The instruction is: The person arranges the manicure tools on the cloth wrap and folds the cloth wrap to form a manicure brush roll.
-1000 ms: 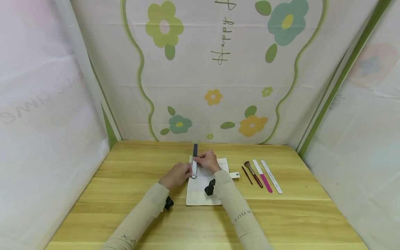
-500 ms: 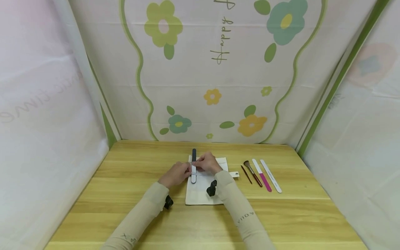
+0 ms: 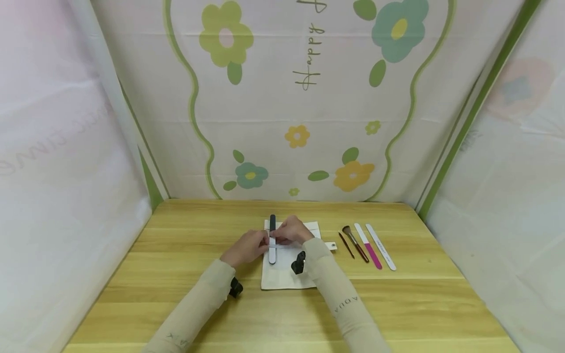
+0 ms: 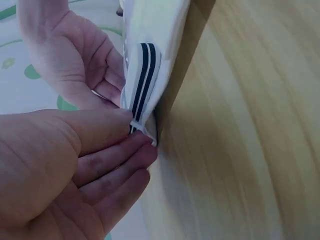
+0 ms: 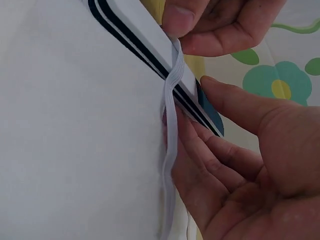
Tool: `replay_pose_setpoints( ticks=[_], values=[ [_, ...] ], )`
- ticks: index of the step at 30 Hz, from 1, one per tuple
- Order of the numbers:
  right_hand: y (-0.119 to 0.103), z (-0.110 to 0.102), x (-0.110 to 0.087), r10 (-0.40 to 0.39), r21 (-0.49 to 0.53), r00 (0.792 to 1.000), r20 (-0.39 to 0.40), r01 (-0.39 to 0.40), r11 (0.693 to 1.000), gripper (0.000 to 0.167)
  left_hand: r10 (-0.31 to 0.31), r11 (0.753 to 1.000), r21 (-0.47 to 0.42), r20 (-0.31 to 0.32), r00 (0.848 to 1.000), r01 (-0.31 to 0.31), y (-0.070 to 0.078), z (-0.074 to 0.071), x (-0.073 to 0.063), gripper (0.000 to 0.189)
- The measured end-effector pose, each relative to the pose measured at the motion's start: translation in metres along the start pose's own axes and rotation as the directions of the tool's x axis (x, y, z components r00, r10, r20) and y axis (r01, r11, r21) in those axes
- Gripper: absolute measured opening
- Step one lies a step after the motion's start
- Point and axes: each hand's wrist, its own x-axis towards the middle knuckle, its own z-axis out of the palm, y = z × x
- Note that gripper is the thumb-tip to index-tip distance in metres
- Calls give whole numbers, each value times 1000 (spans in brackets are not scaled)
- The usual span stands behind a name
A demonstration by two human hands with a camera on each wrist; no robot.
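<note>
A white fabric roll-up case (image 3: 284, 277) lies spread on the wooden table. Across it runs a white elastic band (image 5: 170, 130), and a nail file (image 3: 272, 256), half dark and half white with layered edges, passes beneath that band. My right hand (image 3: 293, 230) pinches the file near its dark end, thumb on top and fingers behind, as the right wrist view shows. At the case's left edge my left hand (image 3: 248, 246) pinches the elastic between thumb and fingertips, right beside the file. In the left wrist view, the file's striped edge (image 4: 142, 82) points away from both hands.
Right of the case lie a thin dark stick (image 3: 346, 245), a makeup brush (image 3: 355, 244), a white-and-pink nail file (image 3: 368, 246) and a white nail file (image 3: 381, 247). A snap strap (image 3: 331, 246) sticks out from the case. Printed cloth walls (image 3: 265, 98) enclose the table.
The nail file has slid toward me under the elastic band, its white end now further down the case. Both hands stay at nearly the same place.
</note>
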Motion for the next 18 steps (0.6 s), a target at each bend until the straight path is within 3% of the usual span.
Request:
replay_pose_setpoints(
  ticks=[6,14,18],
  values=[
    [-3,2,9,3,11,999,-45,-2,1000,19,12,1000,-5,17,1000,-12,0,-4,-19,4],
    [-2,2,19,25,65,998,-64,-21,998,21,143,990,-33,104,984,-141,3,0,-39,6],
    [0,3,23,28,84,996,-84,-21,996,21,156,986,-72,129,979,-148,7,6,-42,5]
  ],
)
